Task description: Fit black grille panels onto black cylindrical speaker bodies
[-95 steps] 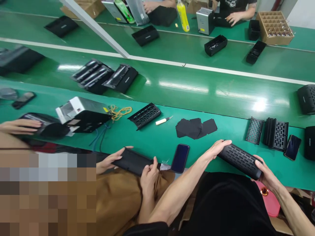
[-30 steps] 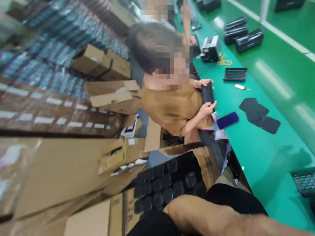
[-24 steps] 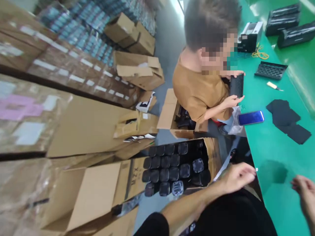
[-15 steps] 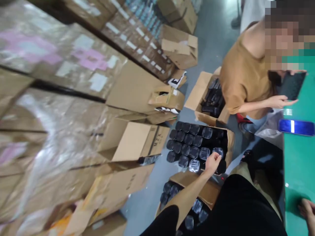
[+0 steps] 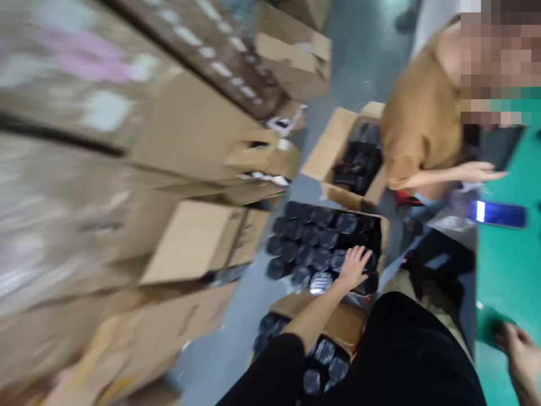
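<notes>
My left hand point(image 5: 354, 266) reaches down over an open carton point(image 5: 384, 239) packed with rows of black, rounded-square items point(image 5: 313, 234), some with shiny clear wrapping. Its fingers are spread over the items near the carton's right end; whether they touch is hard to tell. Nothing shows in its grasp. At the right edge, my right hand point(image 5: 518, 352) is at the green table point(image 5: 502, 270). Blur hides how its fingers are set. Below my left forearm is another carton point(image 5: 338, 324) with similar black items point(image 5: 325, 351).
A co-worker in a brown top point(image 5: 416, 124) sits at the table, holding a dark flat thing point(image 5: 501, 148). A phone point(image 5: 502, 214) lies on the table. Another open carton point(image 5: 325, 144) holds black items. Stacked cartons point(image 5: 169, 124) and open boxes point(image 5: 190, 242) line the left side.
My left hand's fingers were drawn together over the items and are now spread. The view has shifted, so the cartons appear further left. My right hand shows more fully.
</notes>
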